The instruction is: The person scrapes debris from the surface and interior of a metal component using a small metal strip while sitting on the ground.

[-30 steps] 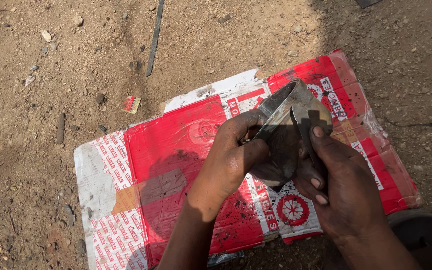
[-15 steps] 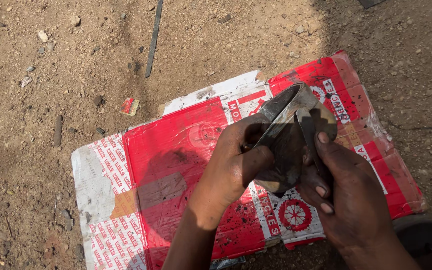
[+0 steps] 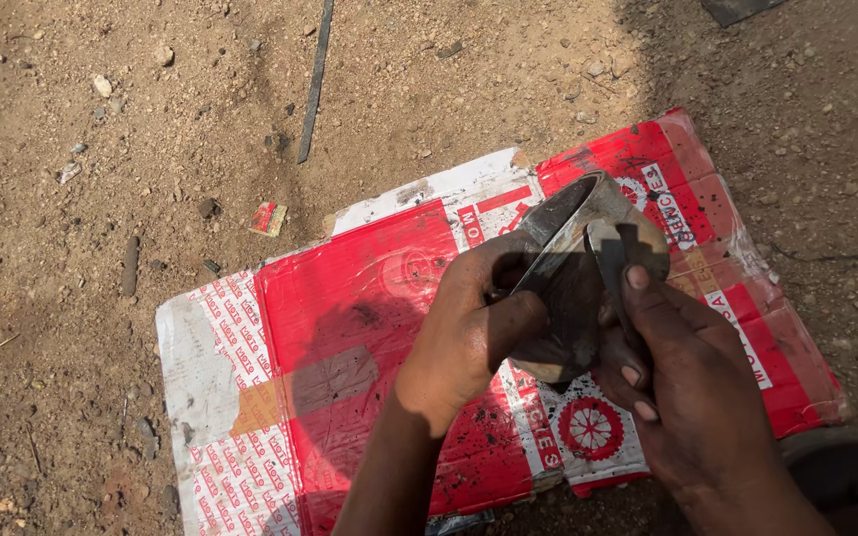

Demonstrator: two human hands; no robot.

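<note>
Both hands meet over a flattened red and white printed cardboard sheet [image 3: 350, 328] lying on the sandy, pebbled ground [image 3: 101, 199]. Far left on that ground lie small stones and a dark stub of stick [image 3: 130, 264]; a small red scrap of paper [image 3: 268, 218] sits just off the cardboard's upper left corner, and a thin dark metal strip [image 3: 314, 79] lies above it. Left hand [image 3: 474, 333] is curled tight around the lower left edge of a curved, dull grey metal piece [image 3: 573, 268], held tilted above the cardboard's right half. Right hand [image 3: 687, 387] grips the same piece from the right, thumb pressed on a narrow dark strip [image 3: 610, 263] lying against it; the fingers [image 3: 638, 382] fold underneath
</note>
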